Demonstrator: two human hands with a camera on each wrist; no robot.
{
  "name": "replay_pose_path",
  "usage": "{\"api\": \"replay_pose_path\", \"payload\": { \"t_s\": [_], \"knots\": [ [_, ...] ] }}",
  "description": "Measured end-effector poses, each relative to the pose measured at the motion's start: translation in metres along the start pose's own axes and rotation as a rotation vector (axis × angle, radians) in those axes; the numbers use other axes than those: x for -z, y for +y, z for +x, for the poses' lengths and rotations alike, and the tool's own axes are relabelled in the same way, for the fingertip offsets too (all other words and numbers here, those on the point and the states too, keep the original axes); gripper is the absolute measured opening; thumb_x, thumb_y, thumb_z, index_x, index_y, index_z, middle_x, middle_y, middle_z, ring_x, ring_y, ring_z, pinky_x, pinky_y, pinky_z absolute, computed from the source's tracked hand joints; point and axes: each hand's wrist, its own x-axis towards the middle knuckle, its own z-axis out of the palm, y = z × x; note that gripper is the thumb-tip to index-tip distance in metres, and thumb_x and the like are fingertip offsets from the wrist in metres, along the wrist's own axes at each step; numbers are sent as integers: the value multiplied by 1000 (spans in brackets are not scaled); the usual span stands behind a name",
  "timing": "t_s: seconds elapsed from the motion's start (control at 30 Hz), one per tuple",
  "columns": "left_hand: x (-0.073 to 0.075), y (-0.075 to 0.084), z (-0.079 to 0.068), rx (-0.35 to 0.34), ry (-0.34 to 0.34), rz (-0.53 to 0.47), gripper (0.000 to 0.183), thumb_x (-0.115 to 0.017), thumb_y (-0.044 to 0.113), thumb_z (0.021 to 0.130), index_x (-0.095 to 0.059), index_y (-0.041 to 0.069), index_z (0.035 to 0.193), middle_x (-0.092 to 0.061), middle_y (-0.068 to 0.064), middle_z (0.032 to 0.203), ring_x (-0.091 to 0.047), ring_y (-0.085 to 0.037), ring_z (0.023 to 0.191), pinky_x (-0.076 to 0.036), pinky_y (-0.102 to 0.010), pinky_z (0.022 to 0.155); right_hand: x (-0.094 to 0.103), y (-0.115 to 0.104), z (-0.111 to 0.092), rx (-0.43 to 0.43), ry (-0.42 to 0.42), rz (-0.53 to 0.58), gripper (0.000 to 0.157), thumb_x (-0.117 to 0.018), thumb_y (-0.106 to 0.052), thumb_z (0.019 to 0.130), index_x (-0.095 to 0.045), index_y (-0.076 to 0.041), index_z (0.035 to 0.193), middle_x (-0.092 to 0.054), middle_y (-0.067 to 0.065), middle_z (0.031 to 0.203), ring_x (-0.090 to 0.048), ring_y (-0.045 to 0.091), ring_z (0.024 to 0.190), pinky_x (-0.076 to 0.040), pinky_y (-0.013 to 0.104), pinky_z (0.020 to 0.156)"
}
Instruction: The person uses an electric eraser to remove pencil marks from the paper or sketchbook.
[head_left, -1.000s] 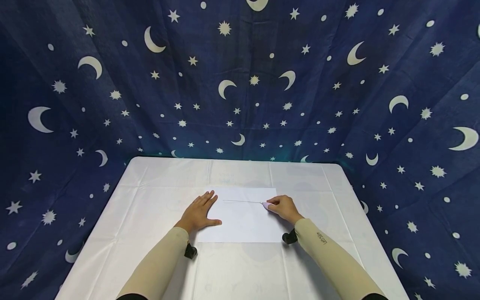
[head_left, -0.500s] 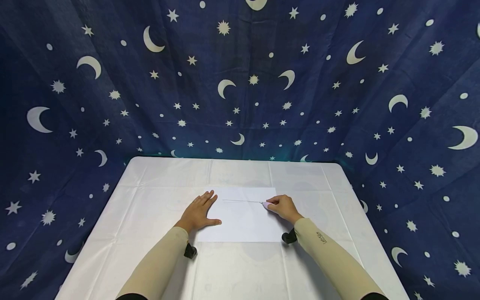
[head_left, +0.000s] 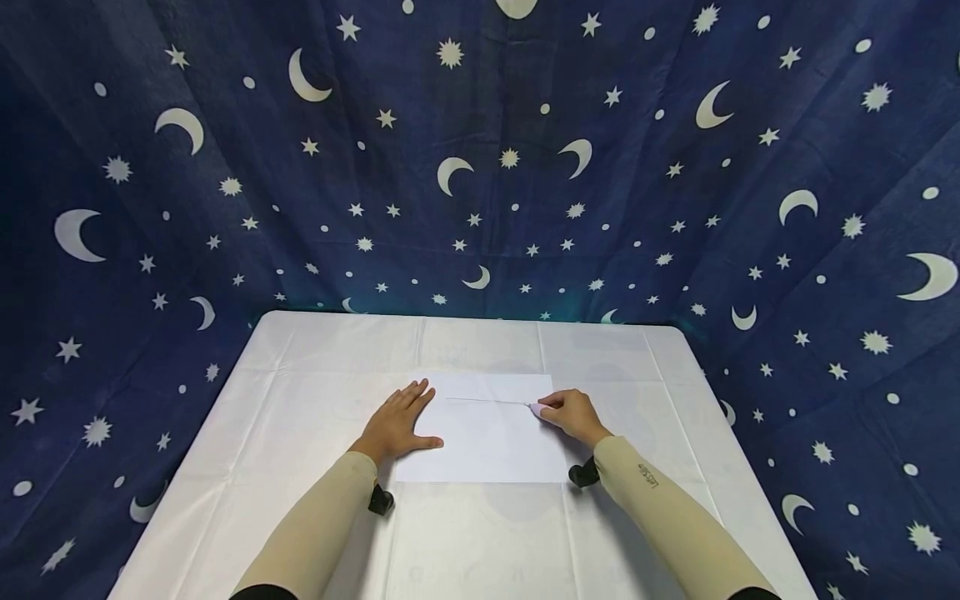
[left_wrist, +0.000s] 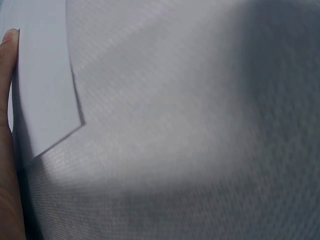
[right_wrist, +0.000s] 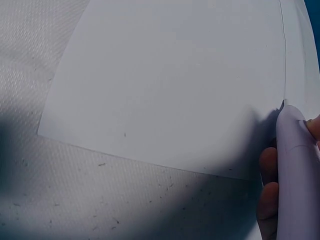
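A white sheet of paper (head_left: 480, 450) lies on the white-covered table, with a thin dark line (head_left: 483, 400) running across its upper part. My left hand (head_left: 397, 423) rests flat on the paper's left side, fingers and thumb spread. In the left wrist view its thumb (left_wrist: 7, 65) shows at the left edge, beside a corner of the sheet. My right hand (head_left: 572, 415) grips a pale lavender utility knife (right_wrist: 297, 170) near the paper's right edge. The knife's small dark blade tip touches the paper at the right end of the line. My right thumb (right_wrist: 314, 127) presses the knife's side.
A white cloth with fold creases covers the table (head_left: 480, 542). Small dark specks dot the cloth in the right wrist view. Behind and beside the table hangs a dark blue curtain (head_left: 495, 192) with moons and stars. A black wrist camera (head_left: 583, 473) sits below the right wrist.
My right hand has shifted slightly to the right with the utility knife, and the line reaches a little farther right. The left hand stays in place.
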Motion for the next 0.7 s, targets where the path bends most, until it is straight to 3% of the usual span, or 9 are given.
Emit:
{"api": "replay_pose_path", "payload": {
  "t_s": [0.7],
  "knots": [
    [-1,-1,-1,-5,9,-5,109,-53,84,76,-24,19,158,-13,1,166,-12,-21,153,-12,-43,124,-6,-6,5,36,-11,14,21,-77,-17,84,-78,-6,101,-74,9,100,-63,20,90,-51,41,87]
  ]
}}
